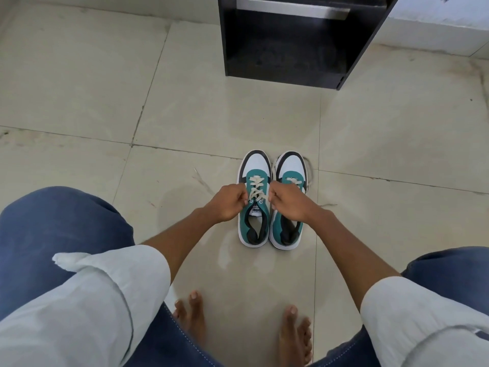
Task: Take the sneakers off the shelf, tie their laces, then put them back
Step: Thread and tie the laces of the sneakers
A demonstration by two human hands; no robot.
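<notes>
Two teal, white and black sneakers stand side by side on the tiled floor, toes pointing away from me. The left sneaker (254,223) has cream laces (256,187) crossed over its tongue. My left hand (229,202) pinches the lace end at its left top eyelet. My right hand (287,202) pinches the lace end at the right top eyelet and partly covers the right sneaker (290,165). A loose lace (310,168) of the right sneaker trails on the floor beside it.
A black open shelf unit (291,49) stands on the floor beyond the sneakers, its lower compartment dark. My bare feet (293,337) and blue-trousered knees are at the bottom of the view. Beige floor tiles (105,88) spread all around.
</notes>
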